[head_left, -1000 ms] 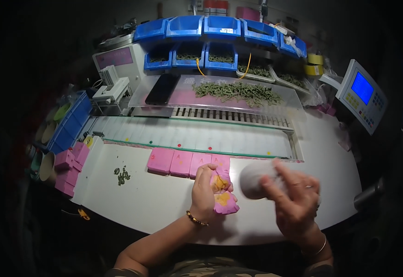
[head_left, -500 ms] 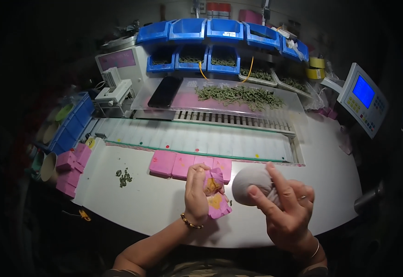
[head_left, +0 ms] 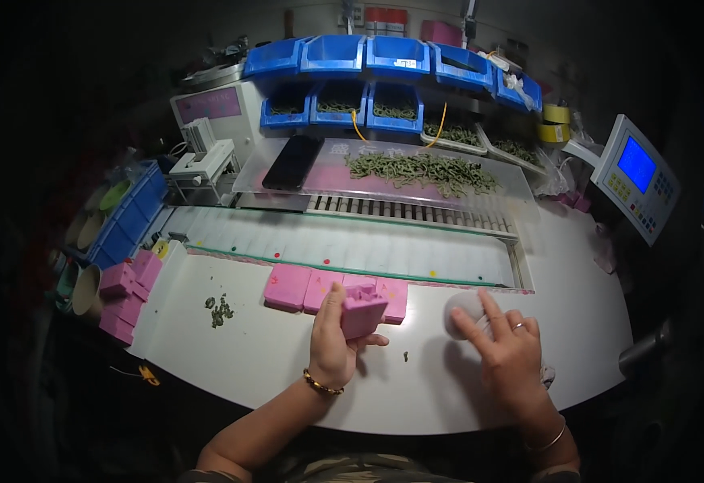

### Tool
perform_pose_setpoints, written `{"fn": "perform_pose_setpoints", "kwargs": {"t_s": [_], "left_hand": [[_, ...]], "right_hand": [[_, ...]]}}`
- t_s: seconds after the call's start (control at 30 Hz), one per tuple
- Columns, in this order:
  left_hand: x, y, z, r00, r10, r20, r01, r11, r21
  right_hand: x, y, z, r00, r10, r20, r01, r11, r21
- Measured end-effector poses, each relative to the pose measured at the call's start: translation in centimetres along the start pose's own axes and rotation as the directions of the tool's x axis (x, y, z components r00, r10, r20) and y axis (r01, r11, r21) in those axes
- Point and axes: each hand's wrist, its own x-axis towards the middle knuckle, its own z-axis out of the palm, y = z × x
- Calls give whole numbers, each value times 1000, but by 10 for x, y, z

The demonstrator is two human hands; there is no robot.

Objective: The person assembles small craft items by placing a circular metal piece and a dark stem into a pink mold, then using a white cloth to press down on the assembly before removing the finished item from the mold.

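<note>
My left hand (head_left: pixel 334 348) is closed around a pink block (head_left: pixel 363 315), thumb on its near-left edge, some fingers showing beyond it. The block is tilted up above the table, and its top edge looks notched. A grey, smooth, rounded pad (head_left: pixel 462 314) is under the fingers of my right hand (head_left: pixel 507 348), to the right of the block. Its underside is hidden, so I cannot tell whether it touches the table. Behind my left hand lies a row of flat pink blocks (head_left: pixel 288 287). A small dark green crumb (head_left: pixel 406 356) lies between my hands.
Dark green bits (head_left: pixel 218 311) lie at left, beside stacked pink blocks (head_left: pixel 118 302). A white belt (head_left: pixel 368 249) with coloured dots crosses behind. Beyond it are a phone (head_left: pixel 291 161), green curled strands (head_left: pixel 416 173) and blue bins (head_left: pixel 332 55). A control panel (head_left: pixel 638 173) stands right.
The pink piece in my left hand was open, showing a yellowish inside; now a solid block face shows. My right hand and the grey pad moved right. The belt's dots shifted left.
</note>
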Motion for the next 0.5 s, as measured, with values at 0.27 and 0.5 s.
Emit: {"fn": "perform_pose_setpoints", "kwargs": {"t_s": [0.27,0.5], "left_hand": [[-15,3,22,971,-141,195,143,990,2],[-21,-13,21,939,227,259,-278,943,181]], "right_hand": [[-15,25,27,970,195,146,-199,980,11],[32,-9,20,992,113,61,-121,655,746]]}}
